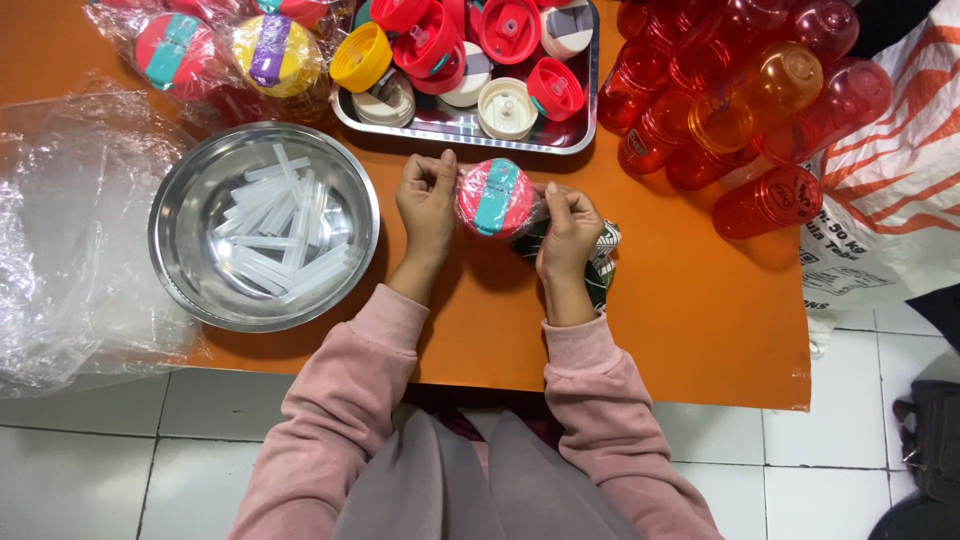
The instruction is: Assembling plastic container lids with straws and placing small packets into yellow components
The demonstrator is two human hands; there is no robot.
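Two hands, left hand (pixel 428 203) and right hand (pixel 568 228), pinch the clear wrap around a round pink bottle lid with teal strap (pixel 496 198) above the orange worktop (pixel 690 300); it looks light, stiff, slippery, best gripped at its rim.

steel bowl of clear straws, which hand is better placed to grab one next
Left. The left hand sits right beside the steel bowl of clear straws, while the right hand is on the far side of the wrapped pink bottle both hold.

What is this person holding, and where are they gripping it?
A red bottle with a teal strap, wrapped in clear plastic. The left hand pinches the wrap at its left side, the right hand at its right.
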